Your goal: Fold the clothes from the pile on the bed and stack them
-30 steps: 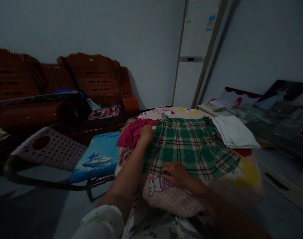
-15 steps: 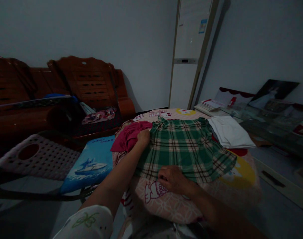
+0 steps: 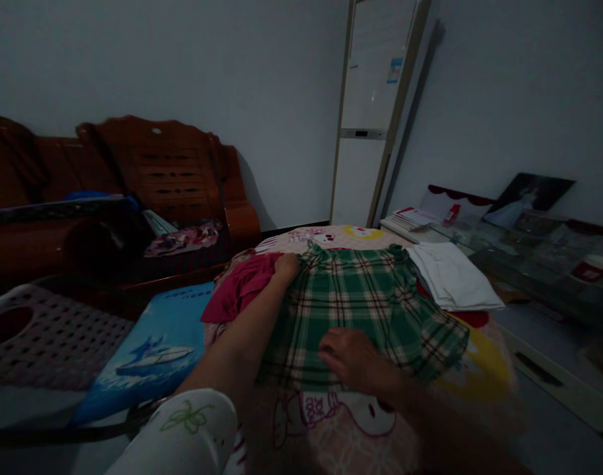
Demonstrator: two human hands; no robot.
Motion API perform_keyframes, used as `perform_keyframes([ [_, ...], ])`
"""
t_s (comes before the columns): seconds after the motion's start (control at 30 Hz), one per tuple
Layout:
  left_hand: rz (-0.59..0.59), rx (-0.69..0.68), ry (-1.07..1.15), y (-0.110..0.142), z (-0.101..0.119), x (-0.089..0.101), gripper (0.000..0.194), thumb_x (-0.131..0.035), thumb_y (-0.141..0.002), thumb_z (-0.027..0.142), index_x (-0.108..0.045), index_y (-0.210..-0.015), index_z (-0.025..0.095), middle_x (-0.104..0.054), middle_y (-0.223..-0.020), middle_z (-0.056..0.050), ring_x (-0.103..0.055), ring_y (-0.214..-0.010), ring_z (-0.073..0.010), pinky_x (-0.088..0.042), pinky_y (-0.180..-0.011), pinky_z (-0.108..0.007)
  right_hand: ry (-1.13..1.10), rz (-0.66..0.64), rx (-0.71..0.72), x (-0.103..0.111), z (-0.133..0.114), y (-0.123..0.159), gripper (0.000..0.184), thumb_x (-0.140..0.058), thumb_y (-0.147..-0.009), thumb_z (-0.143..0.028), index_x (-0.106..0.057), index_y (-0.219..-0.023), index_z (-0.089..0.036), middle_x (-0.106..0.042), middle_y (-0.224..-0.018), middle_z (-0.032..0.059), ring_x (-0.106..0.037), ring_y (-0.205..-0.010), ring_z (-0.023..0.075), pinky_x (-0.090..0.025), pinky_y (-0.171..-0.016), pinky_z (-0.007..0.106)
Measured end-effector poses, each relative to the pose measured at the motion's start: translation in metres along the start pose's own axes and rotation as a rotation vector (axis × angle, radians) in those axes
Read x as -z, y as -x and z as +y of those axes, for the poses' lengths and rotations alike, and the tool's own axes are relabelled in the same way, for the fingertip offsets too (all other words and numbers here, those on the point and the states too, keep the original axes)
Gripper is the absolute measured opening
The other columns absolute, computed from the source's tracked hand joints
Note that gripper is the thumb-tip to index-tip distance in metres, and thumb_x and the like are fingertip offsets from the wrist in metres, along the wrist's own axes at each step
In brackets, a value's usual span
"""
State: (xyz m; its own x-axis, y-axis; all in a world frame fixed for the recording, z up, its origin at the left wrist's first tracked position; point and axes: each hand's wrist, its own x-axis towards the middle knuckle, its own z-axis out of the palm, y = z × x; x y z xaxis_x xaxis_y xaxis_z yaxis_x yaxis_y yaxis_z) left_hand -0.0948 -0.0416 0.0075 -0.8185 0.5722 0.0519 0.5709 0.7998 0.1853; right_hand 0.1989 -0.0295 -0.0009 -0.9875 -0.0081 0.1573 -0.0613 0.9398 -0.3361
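A green plaid garment (image 3: 346,290) with a gathered upper edge lies spread in front of me. My left hand (image 3: 286,266) is closed at its upper left edge, fingers bent onto the cloth. Beside that hand, on the left, is a crumpled magenta cloth (image 3: 245,284). Over the lower middle of the plaid garment is my right hand (image 3: 351,356), its fingers loosely bent and holding nothing that shows. Both garments rest on a pink patterned cover (image 3: 301,455) with cartoon prints.
Folded white cloth (image 3: 457,277) lies right of the plaid garment. A blue cushion (image 3: 153,356) with a boat picture and a woven chair (image 3: 59,336) are at left. Behind stand a wooden sofa (image 3: 173,165) and a tall white cabinet-like unit (image 3: 363,171). A glass-topped stand (image 3: 534,244) is at right.
The view has tilted up and shifted slightly. My left hand has moved up along the garment's left edge. From near the hem, my right hand has moved further over the plaid cloth.
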Motion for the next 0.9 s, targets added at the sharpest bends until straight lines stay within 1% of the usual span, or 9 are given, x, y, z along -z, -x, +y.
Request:
perform_keyframes([
  [0.1, 0.043, 0.026, 0.000, -0.010, 0.002, -0.011, 0.039, -0.048, -0.093, 0.030, -0.064, -0.119, 0.006, -0.066, -0.119, -0.026, -0.064, -0.114, -0.0320, -0.053, -0.090, -0.038, 0.029, 0.114, -0.111, 0.017, 0.045, -0.021, 0.023, -0.051, -0.096, -0.029, -0.066, -0.107, -0.016, -0.069, -0.102, 0.0092, -0.062, -0.098, 0.0197, -0.043, -0.086, 0.031],
  [0.17, 0.064, 0.043, 0.001, -0.015, 0.002, -0.018, 0.036, -0.045, -0.094, 0.026, -0.065, -0.117, 0.006, -0.066, -0.117, -0.025, -0.065, -0.112, -0.0314, -0.053, -0.088, -0.037, 0.074, 0.140, -0.179, 0.020, 0.079, -0.035, 0.032, -0.054, -0.095, -0.031, -0.062, -0.121, -0.014, -0.067, -0.114, 0.0136, -0.061, -0.109, 0.0233, -0.044, -0.094, 0.036],
  [0.27, 0.092, 0.067, 0.011, -0.021, -0.003, -0.028, 0.037, -0.036, -0.095, 0.018, -0.065, -0.116, 0.008, -0.068, -0.114, -0.022, -0.066, -0.110, -0.0287, -0.052, -0.088, -0.035, 0.106, 0.126, -0.269, 0.009, 0.117, -0.049, 0.045, -0.052, -0.095, -0.035, -0.056, -0.134, -0.014, -0.056, -0.137, 0.0190, -0.051, -0.128, 0.0285, -0.041, -0.104, 0.044],
  [0.33, 0.113, 0.092, 0.024, -0.023, -0.009, -0.033, 0.038, -0.034, -0.096, 0.019, -0.065, -0.116, 0.009, -0.069, -0.113, -0.022, -0.066, -0.110, -0.0286, -0.052, -0.089, -0.035, 0.110, 0.117, -0.319, -0.003, 0.131, -0.051, 0.051, -0.048, -0.096, -0.038, -0.051, -0.140, -0.013, -0.048, -0.146, 0.0202, -0.043, -0.138, 0.0301, -0.035, -0.110, 0.047],
  [0.43, 0.144, 0.169, 0.049, -0.026, -0.020, -0.036, 0.037, -0.035, -0.096, 0.019, -0.064, -0.117, 0.007, -0.068, -0.113, -0.024, -0.066, -0.109, -0.0296, -0.052, -0.087, -0.035, 0.120, 0.103, -0.357, -0.021, 0.139, -0.047, 0.056, -0.045, -0.097, -0.041, -0.047, -0.144, -0.011, -0.039, -0.154, 0.0196, -0.034, -0.143, 0.0317, -0.028, -0.115, 0.048],
  [0.53, 0.155, 0.254, 0.079, -0.029, -0.028, -0.035, 0.036, -0.036, -0.095, 0.015, -0.064, -0.115, 0.005, -0.068, -0.112, -0.026, -0.068, -0.107, -0.0295, -0.052, -0.084, -0.034, 0.132, 0.094, -0.343, -0.028, 0.140, -0.042, 0.057, -0.044, -0.097, -0.043, -0.047, -0.145, -0.013, -0.036, -0.156, 0.0177, -0.030, -0.145, 0.0317, -0.025, -0.117, 0.050],
  [0.7, 0.161, 0.294, 0.113, -0.027, -0.028, -0.033, 0.035, -0.037, -0.094, 0.014, -0.064, -0.116, 0.009, -0.069, -0.113, -0.024, -0.067, -0.108, -0.0298, -0.052, -0.083, -0.035, 0.134, 0.089, -0.326, -0.028, 0.142, -0.040, 0.058, -0.043, -0.097, -0.047, -0.044, -0.147, -0.018, -0.034, -0.157, 0.0151, -0.028, -0.147, 0.0306, -0.023, -0.118, 0.051],
  [0.8, 0.191, 0.297, 0.149, -0.024, -0.026, -0.031, 0.035, -0.038, -0.094, 0.016, -0.064, -0.118, 0.013, -0.069, -0.115, -0.021, -0.066, -0.110, -0.0288, -0.051, -0.085, -0.035, 0.132, 0.080, -0.334, -0.028, 0.142, -0.041, 0.058, -0.044, -0.097, -0.048, -0.046, -0.146, -0.017, -0.034, -0.157, 0.0149, -0.026, -0.147, 0.0307, -0.021, -0.118, 0.050],
  [0.9, 0.217, 0.353, 0.202, -0.025, -0.029, -0.028, 0.036, -0.038, -0.095, 0.017, -0.063, -0.119, 0.012, -0.068, -0.116, -0.020, -0.066, -0.109, -0.0282, -0.051, -0.083, -0.034, 0.130, 0.077, -0.341, -0.027, 0.141, -0.041, 0.059, -0.045, -0.097, -0.048, -0.046, -0.146, -0.016, -0.034, -0.157, 0.0155, -0.026, -0.147, 0.0306, -0.021, -0.119, 0.050],
])
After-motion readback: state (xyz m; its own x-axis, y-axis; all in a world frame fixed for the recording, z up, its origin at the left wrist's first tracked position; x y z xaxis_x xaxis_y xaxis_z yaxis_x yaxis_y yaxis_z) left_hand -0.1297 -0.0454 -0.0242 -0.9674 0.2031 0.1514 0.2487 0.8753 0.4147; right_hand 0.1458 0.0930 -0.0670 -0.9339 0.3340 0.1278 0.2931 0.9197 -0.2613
